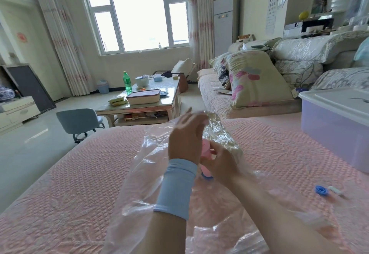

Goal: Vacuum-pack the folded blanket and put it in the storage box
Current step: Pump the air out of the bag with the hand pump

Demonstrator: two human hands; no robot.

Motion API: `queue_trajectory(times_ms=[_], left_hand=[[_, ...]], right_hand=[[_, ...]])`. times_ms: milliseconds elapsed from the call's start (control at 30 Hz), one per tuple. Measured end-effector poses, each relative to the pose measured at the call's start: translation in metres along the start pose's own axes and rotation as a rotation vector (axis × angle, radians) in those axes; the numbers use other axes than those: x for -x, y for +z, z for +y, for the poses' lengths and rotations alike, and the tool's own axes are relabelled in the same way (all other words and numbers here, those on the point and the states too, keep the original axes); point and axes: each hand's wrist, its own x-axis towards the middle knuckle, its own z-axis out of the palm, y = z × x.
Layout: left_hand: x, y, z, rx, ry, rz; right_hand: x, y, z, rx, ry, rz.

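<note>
The clear, crinkly plastic vacuum bag (151, 160) looks limp and slippery, best steadied near the pink cylindrical pump (206, 150), which the right hand (221, 162) grips while the left hand (184, 140) rests against it with straight fingers.

head-worn view, facing forward and down, hands (199, 146) close

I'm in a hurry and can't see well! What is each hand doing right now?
Left hand: open, fingers straight, beside the pump.
Right hand: holding the pump.
</note>
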Motion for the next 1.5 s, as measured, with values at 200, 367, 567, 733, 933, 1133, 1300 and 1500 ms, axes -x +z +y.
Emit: queue_trajectory(times_ms=[200,367,567,733,933,1133,1300,1500], left_hand=[[0.013,0.014,-0.018,0.116,-0.274,-0.435],[0.014,0.013,-0.03,0.74,-0.676,-0.577],[0.032,0.03,-0.048,0.47,-0.539,-0.618],[0.039,0.048,-0.031,0.27,-0.558,-0.488],[0.04,0.057,-0.03,0.315,-0.601,-0.476],[0.038,0.057,-0.039,0.314,-0.59,-0.484],[0.04,0.06,-0.037,0.323,-0.587,-0.479],[0.045,0.061,-0.035,0.253,-0.564,-0.464]], right_hand=[[0.002,-0.012,0.0,-0.02,-0.033,-0.053],[0.004,-0.03,-0.006,-0.043,-0.052,-0.088],[0.008,-0.046,-0.029,0.13,-0.082,0.082],[0.012,-0.05,-0.048,0.572,-0.351,0.185],[0.012,-0.069,-0.07,0.606,-0.425,0.101],[0.001,-0.105,-0.116,0.458,-0.846,0.387],[0.008,-0.08,-0.096,0.469,-0.695,0.306],[0.019,-0.071,-0.07,0.598,-0.466,-0.02]])
